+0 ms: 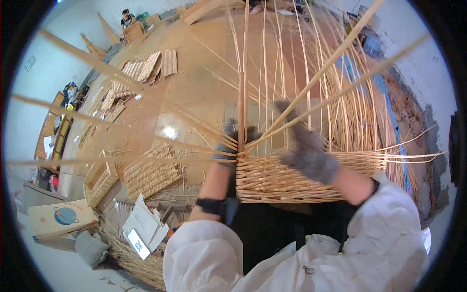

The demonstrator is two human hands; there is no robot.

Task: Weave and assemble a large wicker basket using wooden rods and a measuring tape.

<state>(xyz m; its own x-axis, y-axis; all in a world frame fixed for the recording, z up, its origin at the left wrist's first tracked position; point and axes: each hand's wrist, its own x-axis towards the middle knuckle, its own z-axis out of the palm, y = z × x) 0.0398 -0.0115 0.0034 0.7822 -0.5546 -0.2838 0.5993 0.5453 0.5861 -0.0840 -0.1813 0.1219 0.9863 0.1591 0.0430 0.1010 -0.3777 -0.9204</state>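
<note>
A half-woven wicker basket [292,181] lies across my lap, its tight wall of pale willow rods facing up. Thin upright stakes [265,73] rise from its far side. At the left corner a thicker corner stake [241,112] stands, with several loose rods [311,90] fanning out from its foot. My left hand [227,142], in a grey glove, is closed around this corner from behind; the stake and rods partly hide its fingers. Over the woven wall is my right hand [311,153], also grey-gloved and smeared by motion, its thumb and fingers apart near the slanting rods.
A bundle of long rods [365,117] lies to the right beside a blue strip. Woven panels [152,170] and a shallow wicker tray [99,180] are on the floor at left. A phone [138,243] and papers sit at lower left. Another person [127,18] is far back.
</note>
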